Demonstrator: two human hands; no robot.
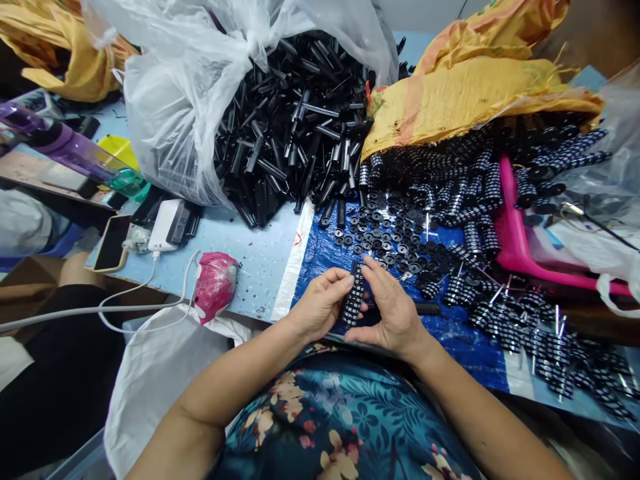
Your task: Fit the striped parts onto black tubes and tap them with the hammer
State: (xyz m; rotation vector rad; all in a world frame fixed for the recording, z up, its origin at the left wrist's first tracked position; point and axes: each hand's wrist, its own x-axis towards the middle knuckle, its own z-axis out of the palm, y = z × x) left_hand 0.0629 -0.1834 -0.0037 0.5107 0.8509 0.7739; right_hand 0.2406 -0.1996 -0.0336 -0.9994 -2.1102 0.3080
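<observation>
Closest to us, a teal floral top fills the bottom of the view. Next in size, a clear plastic bag gapes on its right side, packed with glossy black tubes. To the right of that, a yellow sack lies with its mouth open, and patterned rollers mass below it and down the right side of the bench. In front, there's a blue sheet, with a pink basket beyond its right side. Far left, a purple bottle leans over.

And here are the hands, close together above the sheet's near edge! The left hand pinches a printed black roller between thumb and fingers; the right hand curves round its other side, thumb by the lower end, fingertips by the upper. Whether that right hand truly grips, I can't quite tell. Well to the left sit a red-pink bundle, a phone and a white block. Smallest of all, black discs lie scattered just beyond the hands.
</observation>
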